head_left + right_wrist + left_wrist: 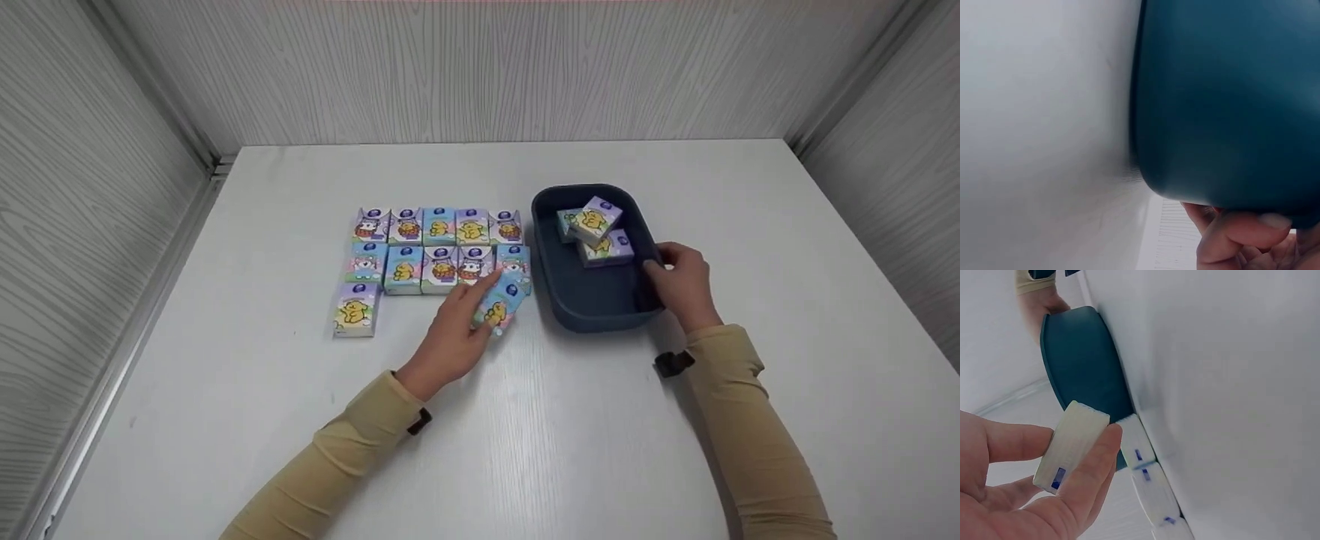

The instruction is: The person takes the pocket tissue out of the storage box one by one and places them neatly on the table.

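My left hand [452, 335] pinches a blue pocket tissue pack [500, 304] with a yellow cartoon figure between thumb and fingers. In the left wrist view, the white side of this tissue pack [1072, 444] faces the camera. The held pack overlaps the near right end of the laid-out tissue packs [403, 270] in the head view. On the right, my right hand [682, 285] grips the rim of a dark blue plastic bin [600, 322], thumb over the edge. Inside the bin lie 3 visible tissue packs [606, 249], loosely piled toward its far end.
Two rows of tissue packs stand side by side on the white table [480, 450], left of the bin. A single purple tissue pack [355, 310] begins a third row at the left. Grey wood-grain panels [480, 75] enclose the table at the back and sides.
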{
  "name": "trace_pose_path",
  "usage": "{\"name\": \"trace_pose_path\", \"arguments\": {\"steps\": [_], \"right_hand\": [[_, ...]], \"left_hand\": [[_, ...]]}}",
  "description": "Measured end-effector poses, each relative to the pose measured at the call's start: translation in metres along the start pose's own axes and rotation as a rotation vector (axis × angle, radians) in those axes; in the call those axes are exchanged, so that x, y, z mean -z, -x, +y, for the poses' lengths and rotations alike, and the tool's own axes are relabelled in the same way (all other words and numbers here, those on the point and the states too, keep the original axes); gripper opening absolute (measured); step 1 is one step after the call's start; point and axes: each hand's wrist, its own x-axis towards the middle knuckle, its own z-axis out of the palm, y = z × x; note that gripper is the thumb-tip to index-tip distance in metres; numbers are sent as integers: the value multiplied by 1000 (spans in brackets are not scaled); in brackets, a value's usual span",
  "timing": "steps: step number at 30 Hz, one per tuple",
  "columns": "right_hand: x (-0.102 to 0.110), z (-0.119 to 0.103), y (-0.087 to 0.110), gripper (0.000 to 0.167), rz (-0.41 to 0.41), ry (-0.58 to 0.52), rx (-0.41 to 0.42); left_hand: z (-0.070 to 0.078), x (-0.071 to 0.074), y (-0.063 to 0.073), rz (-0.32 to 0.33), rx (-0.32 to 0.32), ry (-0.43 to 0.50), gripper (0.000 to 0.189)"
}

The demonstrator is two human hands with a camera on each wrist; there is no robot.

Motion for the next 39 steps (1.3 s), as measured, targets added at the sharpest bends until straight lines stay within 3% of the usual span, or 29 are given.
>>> {"name": "trace_pose_path", "arguments": {"steps": [7,13,17,20,24,26,29,33,39], "right_hand": [[-1,-1,1,31,-17,-8,-13],[-1,-1,0,30,-6,-13,-10],[0,0,0,31,-7,-11,-13],[1,0,-1,31,-1,-13,-3],[1,0,-1,31,4,-12,15],[0,0,-1,31,-1,-12,14],[-1,-1,0,30,-12,-18,3],[-1,-1,1,31,-18,-18,-9],[1,-2,-1,32,-18,-12,-23]], "left_hand": [[-13,11,20,-38,103,-53,66],[-16,20,27,-42,209,-108,64],[-15,24,31,-62,247,-203,63],[-13,26,32,-70,234,-353,63],[-11,26,34,-37,175,-604,58],[-12,25,36,-26,146,-685,56],[-14,24,38,-42,86,-711,51],[-13,23,43,-108,26,-678,49],[-8,28,50,-166,36,-722,47]]}}
